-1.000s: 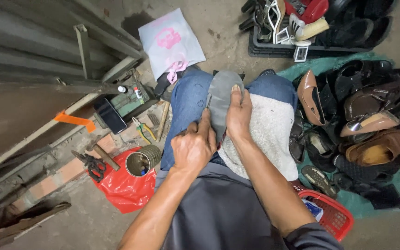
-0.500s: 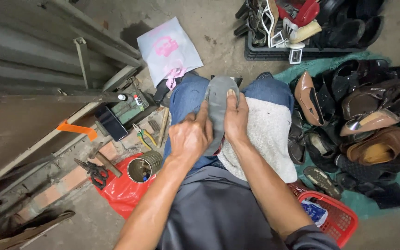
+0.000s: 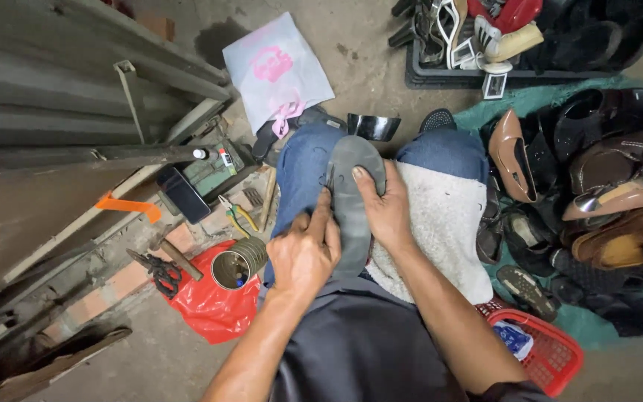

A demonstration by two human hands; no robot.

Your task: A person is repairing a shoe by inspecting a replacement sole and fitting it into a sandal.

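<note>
Bare concrete floor (image 3: 366, 67) surrounds my lap. My right hand (image 3: 387, 212) clamps the grey rubber shoe sole (image 3: 351, 201); my left hand (image 3: 305, 253) pinches closed on its edge. I judge I'm mid-way seating that edge; next needs firm, even pressure.

Both hands (image 3: 344, 231) grip a grey shoe sole (image 3: 353, 201) on the lap.

Bare forearms, a dark grey shirt (image 3: 366, 350) and blue jeans (image 3: 303, 167).

Lower half of grey rubber shoe sole (image 3: 353, 195) hidden under left hand (image 3: 305, 253) and right hand (image 3: 386, 212). Thin tool at left fingertips too small to identify. Red plastic basket (image 3: 556, 356), 4 o'clock, cut by bottom edge. Black shoe crate (image 3: 478, 74), 1 o'clock, cut by top edge.
</note>
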